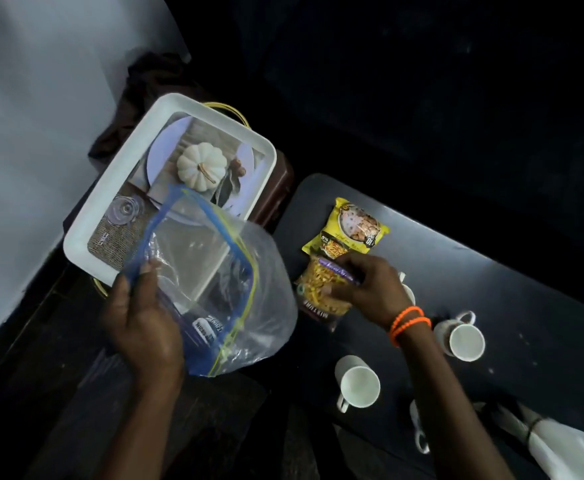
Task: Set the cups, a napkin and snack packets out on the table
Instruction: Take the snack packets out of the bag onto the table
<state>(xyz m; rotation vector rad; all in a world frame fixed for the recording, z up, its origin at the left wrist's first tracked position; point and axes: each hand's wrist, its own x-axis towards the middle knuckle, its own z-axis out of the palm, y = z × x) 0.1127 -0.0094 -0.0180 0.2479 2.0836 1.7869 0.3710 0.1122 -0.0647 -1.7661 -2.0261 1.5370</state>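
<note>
Snack packets go onto the dark table while a clear bag hangs open.

At 6 o'clock two white ceramic cups (357,382) (462,339) stand upright on the dark grey table (525,271), a white rolled napkin (560,441) at 5 o'clock. The left hand (141,323) pinches the clear blue-zip plastic bag (221,282). The right hand (370,289) is closed on the yellow clear-fronted snack packet (321,292), printed "MIXTURE", long axis toward 1 o'clock. Beyond, touching it, lies a yellow pictured packet (346,226). At 11 o'clock rests a white pumpkin-print tray (117,188).
</note>
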